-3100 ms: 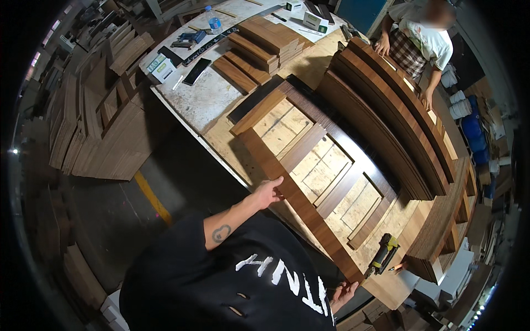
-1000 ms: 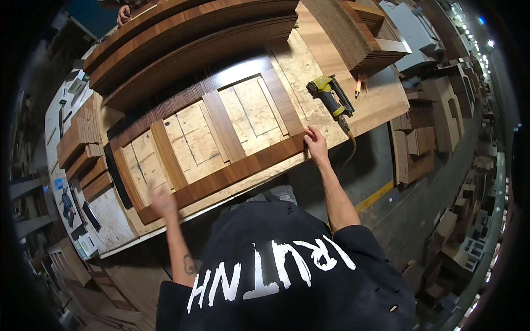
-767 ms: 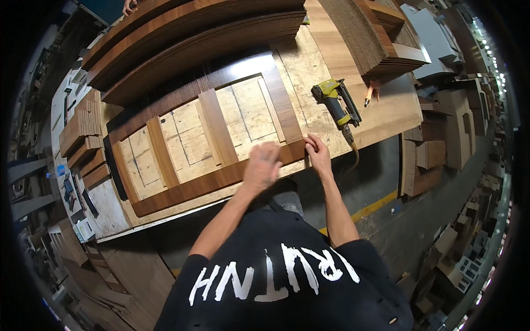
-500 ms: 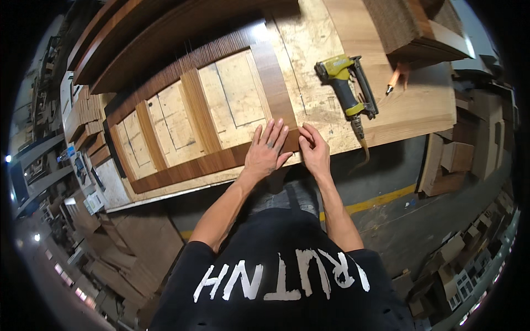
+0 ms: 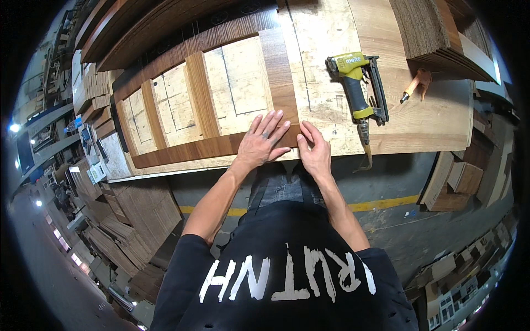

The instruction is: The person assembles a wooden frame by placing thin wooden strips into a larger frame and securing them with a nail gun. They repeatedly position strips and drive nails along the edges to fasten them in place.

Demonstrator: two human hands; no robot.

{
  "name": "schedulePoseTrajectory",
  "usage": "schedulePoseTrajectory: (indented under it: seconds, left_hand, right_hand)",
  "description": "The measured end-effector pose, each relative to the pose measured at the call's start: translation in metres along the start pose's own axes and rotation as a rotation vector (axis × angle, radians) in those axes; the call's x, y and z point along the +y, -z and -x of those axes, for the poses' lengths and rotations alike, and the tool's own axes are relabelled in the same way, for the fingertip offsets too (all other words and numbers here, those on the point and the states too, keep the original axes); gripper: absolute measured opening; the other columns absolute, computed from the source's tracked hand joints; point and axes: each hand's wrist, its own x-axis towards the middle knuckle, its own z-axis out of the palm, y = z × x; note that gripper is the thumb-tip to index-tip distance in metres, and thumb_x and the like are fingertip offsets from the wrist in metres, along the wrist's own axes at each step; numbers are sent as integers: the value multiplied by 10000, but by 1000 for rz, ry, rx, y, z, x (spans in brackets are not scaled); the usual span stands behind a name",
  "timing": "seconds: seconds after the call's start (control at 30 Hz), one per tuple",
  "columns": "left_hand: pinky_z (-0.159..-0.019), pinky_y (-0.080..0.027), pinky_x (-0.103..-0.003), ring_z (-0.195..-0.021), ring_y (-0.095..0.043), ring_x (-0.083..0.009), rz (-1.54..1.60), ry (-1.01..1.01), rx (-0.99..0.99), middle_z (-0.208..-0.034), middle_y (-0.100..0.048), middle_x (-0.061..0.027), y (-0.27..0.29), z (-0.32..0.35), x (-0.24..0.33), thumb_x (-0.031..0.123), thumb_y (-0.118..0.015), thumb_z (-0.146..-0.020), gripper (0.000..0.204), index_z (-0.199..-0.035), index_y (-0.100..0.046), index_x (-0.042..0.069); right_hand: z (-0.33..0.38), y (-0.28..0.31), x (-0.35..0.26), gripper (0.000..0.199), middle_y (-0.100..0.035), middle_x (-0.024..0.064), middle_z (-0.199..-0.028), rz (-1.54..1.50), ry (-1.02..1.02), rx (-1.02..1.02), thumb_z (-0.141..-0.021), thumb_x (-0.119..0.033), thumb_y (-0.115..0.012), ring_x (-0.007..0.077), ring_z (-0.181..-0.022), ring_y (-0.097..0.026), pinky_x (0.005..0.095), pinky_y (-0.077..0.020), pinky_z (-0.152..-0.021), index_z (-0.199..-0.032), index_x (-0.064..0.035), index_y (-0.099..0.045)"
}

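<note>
I see the long, flat brown wooden rail (image 5: 187,150) along the near edge of the pale wooden workbench (image 5: 323,94), mostly left of both hands. The left hand (image 5: 261,145) lies palm-down on it, fingers slightly spread; the right hand (image 5: 315,153) curls narrowly at its right end, gripping or not, I cannot tell.

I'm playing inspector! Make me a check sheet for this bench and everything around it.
Surface: wooden workbench, marked with dark lines.
Job's things: brown wooden frame lying flat, with crosspieces and a long front board.
Clutter: yellow-green and black fastening gun and orange-handled tool, right of the frame.
Hands: left hand flat on the front board, fingers spread; right hand at its right end, fingers bent.
Cables: hose from the gun over the near edge.
Surroundings: stacked boards; grey floor with yellow line.
</note>
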Motion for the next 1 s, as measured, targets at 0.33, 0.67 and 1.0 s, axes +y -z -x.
schedulePoseTrajectory:
  seconds: [0.33,0.67,1.0]
  left_hand:
    - [-1227,-241,-526,-1509,-318,-317,72,-3,-14,-1646,-313,-130,-1,2,-9,585,-692,-869,824,-1549,-430,200]
    - [-1241,-227,-513,-1529,-287,-280,85,11,-21,-1658,-297,-102,0,3,-10,597,-667,-885,808,-1557,-421,222]
    - [-1219,-239,-539,-1492,-330,-342,140,73,37,-1611,-330,-176,-3,3,-9,613,-731,-821,974,-1547,-372,73]
  right_hand:
    - [-2,10,-7,424,-677,187,-1317,-62,-108,-114,-1016,-152,-613,192,-1229,-624,308,-468,-1036,-1397,24,-550]
    - [-4,12,-4,404,-685,181,-1304,-12,-110,-138,-1023,-156,-605,188,-1207,-636,307,-480,-1019,-1386,17,-563]
    - [4,5,0,490,-597,146,-1437,-95,-39,-118,-1051,-99,-539,193,-1307,-559,304,-428,-1092,-1506,34,-414]
